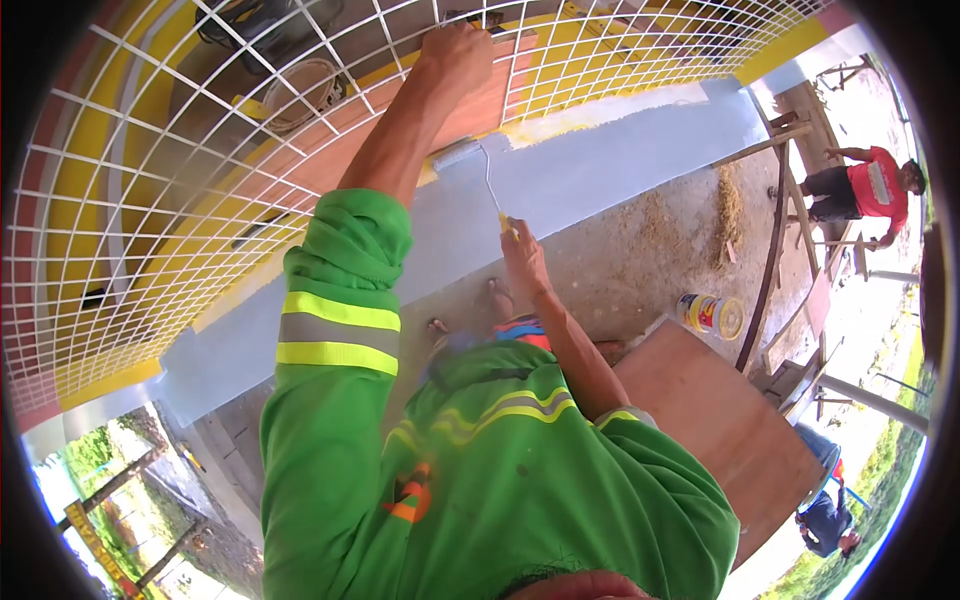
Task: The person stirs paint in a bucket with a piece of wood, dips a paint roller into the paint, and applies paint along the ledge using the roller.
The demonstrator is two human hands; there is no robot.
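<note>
Holding a paint roller with a yellow handle, a bent metal frame and a cylindrical head [488,180], the right hand [525,262] is located near the centre of the frame. The fingers of this hand are wrapped around the handle. The roller's head is positioned above and left of the hand, against a long, low wall with a grey-blue painted face [600,170]. An irregular whitish patch borders the grey-blue area along its upper edge, right of the roller.

The left hand [457,55] is raised to the upper centre of the frame, at a white welded-wire mesh [340,65]. Its fingers are curled; whether they grasp the wire cannot be told. A flat reddish-brown wooden panel [480,112] is located beneath this hand. A round, pale bucket [303,88] is visible through the mesh at upper left.

A white cylindrical pail with a coloured label [708,315] lies right of centre in the frame, near a large flat brown board [715,430] at lower right. A person in a red shirt [880,190] is visible at the right edge.
</note>
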